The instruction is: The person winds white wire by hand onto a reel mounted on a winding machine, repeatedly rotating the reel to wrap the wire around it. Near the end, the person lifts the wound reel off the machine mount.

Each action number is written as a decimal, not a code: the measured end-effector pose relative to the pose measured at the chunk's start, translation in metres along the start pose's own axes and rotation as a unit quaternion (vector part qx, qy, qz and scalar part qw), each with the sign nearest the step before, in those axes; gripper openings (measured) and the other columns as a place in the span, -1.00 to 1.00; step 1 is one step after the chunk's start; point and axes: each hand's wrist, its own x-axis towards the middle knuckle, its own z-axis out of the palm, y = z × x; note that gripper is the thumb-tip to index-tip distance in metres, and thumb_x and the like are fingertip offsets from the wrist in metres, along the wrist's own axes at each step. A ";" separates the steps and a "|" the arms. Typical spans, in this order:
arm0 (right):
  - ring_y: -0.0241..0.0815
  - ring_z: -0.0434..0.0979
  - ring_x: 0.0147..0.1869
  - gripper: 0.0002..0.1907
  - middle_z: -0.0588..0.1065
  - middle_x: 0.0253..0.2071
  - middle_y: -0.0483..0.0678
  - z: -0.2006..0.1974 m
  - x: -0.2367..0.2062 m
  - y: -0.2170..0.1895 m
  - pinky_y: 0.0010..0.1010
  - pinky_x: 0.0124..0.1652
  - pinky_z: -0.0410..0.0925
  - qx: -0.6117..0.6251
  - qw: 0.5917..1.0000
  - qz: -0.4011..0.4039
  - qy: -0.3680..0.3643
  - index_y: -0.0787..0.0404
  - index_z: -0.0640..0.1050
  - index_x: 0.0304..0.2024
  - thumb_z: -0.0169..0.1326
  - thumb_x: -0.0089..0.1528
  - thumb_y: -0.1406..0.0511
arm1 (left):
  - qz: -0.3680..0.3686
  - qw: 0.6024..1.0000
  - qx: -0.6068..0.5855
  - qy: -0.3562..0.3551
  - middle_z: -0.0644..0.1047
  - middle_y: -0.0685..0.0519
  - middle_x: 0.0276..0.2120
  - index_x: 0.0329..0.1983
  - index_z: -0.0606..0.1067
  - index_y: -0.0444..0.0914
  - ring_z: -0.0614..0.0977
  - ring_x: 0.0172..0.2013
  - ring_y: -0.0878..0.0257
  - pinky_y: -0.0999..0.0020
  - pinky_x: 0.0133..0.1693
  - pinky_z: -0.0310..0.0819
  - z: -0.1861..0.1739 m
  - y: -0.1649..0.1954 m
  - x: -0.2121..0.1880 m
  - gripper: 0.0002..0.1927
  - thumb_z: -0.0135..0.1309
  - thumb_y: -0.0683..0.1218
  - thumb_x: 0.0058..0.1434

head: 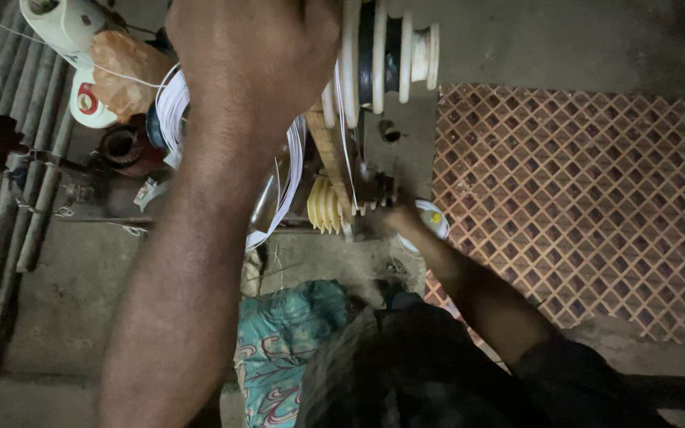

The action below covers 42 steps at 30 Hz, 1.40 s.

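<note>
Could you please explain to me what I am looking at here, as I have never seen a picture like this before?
This is one picture from a camera worn on a person's head, looking down. There is no machine arm, only bare hands. The big forearm in front ends in the left hand, which rests at the top against a white ribbed spool stack. The right hand reaches to a small dark mechanism beside a yellow ribbed piece. Loops of thin white wire hang nearby. Below lie a patterned teal cloth, a concrete floor and a brown lattice mat. Whether either hand grips anything is unclear.
</note>
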 end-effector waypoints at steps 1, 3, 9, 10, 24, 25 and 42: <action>0.04 0.65 -0.14 -0.71 0.63 -0.17 0.15 -0.002 -0.016 -0.012 -0.21 -0.22 0.46 0.030 0.990 0.119 -0.064 0.33 0.62 -0.05 0.17 0.24 0.28 | -0.046 0.998 0.003 -0.038 0.47 0.01 -0.72 -0.50 0.56 -0.24 0.54 -0.70 0.07 0.14 -0.59 0.43 0.000 0.001 0.000 -0.78 0.12 -0.11 0.27; -0.05 0.67 -0.27 -0.80 0.66 -0.28 0.04 -0.019 -0.038 -0.045 -0.25 -0.27 0.45 0.015 0.955 0.228 -0.188 0.21 0.65 -0.15 0.22 0.25 0.23 | -0.133 0.985 0.009 -0.114 0.49 -0.03 -0.71 -0.49 0.56 -0.22 0.57 -0.66 0.01 0.08 -0.54 0.46 0.000 0.004 0.002 -0.77 0.06 -0.10 0.29; -0.08 0.52 -0.29 -0.84 0.49 -0.38 -0.08 -0.089 0.018 -0.143 -0.17 -0.37 0.42 -0.258 0.920 -0.247 -0.160 0.06 0.58 -0.34 0.21 0.03 0.22 | -0.049 0.998 -0.017 0.022 0.62 -0.16 -0.40 -0.22 0.59 -0.30 0.66 -0.37 -0.22 -0.11 -0.32 0.52 -0.011 0.015 0.010 -0.84 0.05 -0.12 0.32; -0.08 0.51 -0.29 -0.83 0.47 -0.38 -0.11 -0.104 0.038 -0.155 -0.17 -0.39 0.42 -0.306 0.888 -0.313 -0.138 0.01 0.56 -0.38 0.20 -0.03 0.20 | -0.067 0.998 -0.020 -0.001 0.63 -0.16 -0.41 -0.22 0.60 -0.27 0.67 -0.38 -0.19 -0.09 -0.32 0.54 -0.013 0.016 0.012 -0.83 0.04 -0.10 0.33; -0.33 0.62 -0.28 -0.77 0.61 -0.30 -0.08 -0.140 0.260 -0.110 -0.47 -0.23 0.57 0.084 0.996 -0.017 0.008 0.16 0.58 -0.27 0.38 0.28 0.21 | -0.093 0.994 -0.009 -0.049 0.62 -0.20 -0.44 -0.24 0.60 -0.25 0.67 -0.37 -0.23 -0.10 -0.31 0.52 -0.028 0.024 0.012 -0.77 0.02 -0.04 0.42; -0.31 0.60 -0.28 -0.78 0.60 -0.30 -0.06 -0.128 0.253 -0.086 -0.45 -0.23 0.54 0.119 0.990 0.078 -0.003 0.18 0.60 -0.25 0.35 0.28 0.21 | -0.103 0.993 -0.020 -0.052 0.62 -0.20 -0.45 -0.22 0.59 -0.26 0.67 -0.39 -0.21 -0.09 -0.33 0.52 -0.028 0.024 0.011 -0.78 0.02 -0.05 0.40; -0.18 0.62 -0.18 -0.85 0.59 -0.19 -0.02 -0.024 0.018 -0.008 -0.35 -0.21 0.46 0.117 0.949 0.238 -0.169 0.21 0.62 -0.28 0.26 0.27 0.26 | -0.078 0.995 -0.041 -0.044 0.56 -0.06 -0.58 -0.31 0.58 -0.30 0.64 -0.54 -0.05 0.03 -0.45 0.52 -0.011 0.007 -0.007 -0.82 0.09 -0.11 0.35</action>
